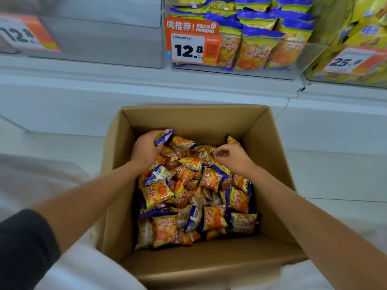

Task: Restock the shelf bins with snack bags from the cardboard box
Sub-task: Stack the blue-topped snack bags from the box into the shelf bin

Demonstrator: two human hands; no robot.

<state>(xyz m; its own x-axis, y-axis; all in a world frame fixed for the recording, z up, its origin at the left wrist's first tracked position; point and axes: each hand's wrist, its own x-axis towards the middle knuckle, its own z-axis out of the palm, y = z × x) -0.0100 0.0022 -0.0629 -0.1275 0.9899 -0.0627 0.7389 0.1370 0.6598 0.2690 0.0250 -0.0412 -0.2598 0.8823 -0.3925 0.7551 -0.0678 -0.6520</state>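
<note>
Dozens of small snack bags (194, 195) lie loose in the cardboard box (209, 120), which sits just in front of the shelf (125, 76). My left hand (146, 148) is wrapped round one bag (164, 136) at the far-left of the pile, its purple end poking out past the fingers. My right hand (234, 159) hovers curled over the far-right of the heap, thumb & index close together; can't tell if it has film pinched or nothing.

Handling, my guess: v. light, puffed w/ air, slick crinkly film, contents prob. brittle, so no hard squeeze. Best hold is a loose whole-palm scoop, or a pinch on the flat crimped end seam.

Matching bags fill the middle bin (293, 68) by the 12.8 tag (189, 50), up beyond the box.
</note>
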